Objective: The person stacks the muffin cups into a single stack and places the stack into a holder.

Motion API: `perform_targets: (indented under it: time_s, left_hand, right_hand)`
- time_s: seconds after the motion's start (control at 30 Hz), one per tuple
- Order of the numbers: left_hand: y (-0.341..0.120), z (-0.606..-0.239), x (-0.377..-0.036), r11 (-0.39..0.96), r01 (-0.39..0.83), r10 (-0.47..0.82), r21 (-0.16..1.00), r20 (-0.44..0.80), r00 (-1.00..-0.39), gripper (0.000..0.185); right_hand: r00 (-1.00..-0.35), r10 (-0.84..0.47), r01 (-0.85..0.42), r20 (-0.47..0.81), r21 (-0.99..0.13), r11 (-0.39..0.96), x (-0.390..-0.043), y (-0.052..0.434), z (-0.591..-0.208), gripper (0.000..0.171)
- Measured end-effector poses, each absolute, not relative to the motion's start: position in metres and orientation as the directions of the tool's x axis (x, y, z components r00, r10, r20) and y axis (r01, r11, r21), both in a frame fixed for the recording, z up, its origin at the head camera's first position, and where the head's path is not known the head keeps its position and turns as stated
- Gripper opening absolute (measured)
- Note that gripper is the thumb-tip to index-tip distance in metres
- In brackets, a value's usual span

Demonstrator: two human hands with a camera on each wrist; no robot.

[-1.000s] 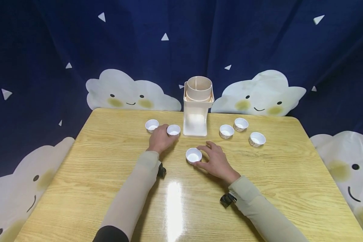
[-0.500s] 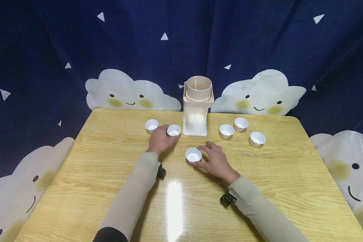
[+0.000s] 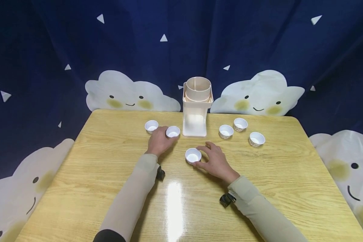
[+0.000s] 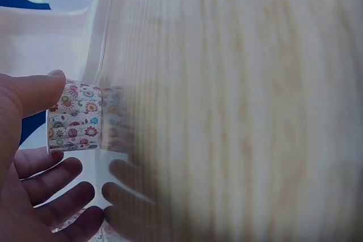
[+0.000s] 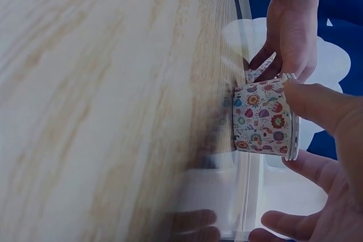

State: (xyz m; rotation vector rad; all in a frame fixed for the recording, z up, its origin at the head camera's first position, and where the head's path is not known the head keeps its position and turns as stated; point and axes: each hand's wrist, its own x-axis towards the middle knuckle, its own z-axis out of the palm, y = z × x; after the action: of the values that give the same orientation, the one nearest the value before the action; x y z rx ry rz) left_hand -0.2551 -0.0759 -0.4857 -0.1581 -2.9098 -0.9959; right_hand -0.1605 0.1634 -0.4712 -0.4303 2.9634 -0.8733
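Table point(image 3: 109, 188) of pale wood carries everything; a blue curtain with cloud faces hangs behind it. Dispenser point(image 3: 196, 107), a cream tower with a round open top and an empty bay at its base, stands at the far middle edge, just beyond both hands.

Left hand point(image 3: 158, 141) rests on the wood with thumb and fingers curled round a floral paper cup point(image 3: 173, 131); the left wrist view shows the thumb on the cup's wall point(image 4: 75, 118) and the fingers point(image 4: 54, 188) wrapped beneath it, so the grip is closed on that cup. It sits upright on the table, just left of the dispenser base. A second cup point(image 3: 151, 125) stands just outside the hand, on its far left side, apart from the fingers.

Right hand point(image 3: 215, 161) cups another floral cup point(image 3: 193, 155): thumb on the rim side point(image 5: 317, 106), fingers point(image 5: 309, 168) spread loosely round it, the cup point(image 5: 264, 118) upright on the wood, in front of the dispenser.

Three more cups point(image 3: 240, 130) stand in a loose group well to the right of the right hand, untouched.

Progress, as a judgement: early. Nothing sits in the dispenser bay, all six cups are empty and single, none stacked or lifted. Both gripped cups are not yet off the table.
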Motion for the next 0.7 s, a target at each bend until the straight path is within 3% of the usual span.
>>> perform_targets:
  time_s: [0.7]
  left_hand:
    - [-0.090, -0.449, -0.229, 0.769, 0.249, 0.208, 0.589, 0.138, -0.968, 0.054]
  right_hand:
    - [-0.958, -0.280, -0.270, 0.063, -0.527, 0.806, -0.159, 0.164, -0.473, 0.061]
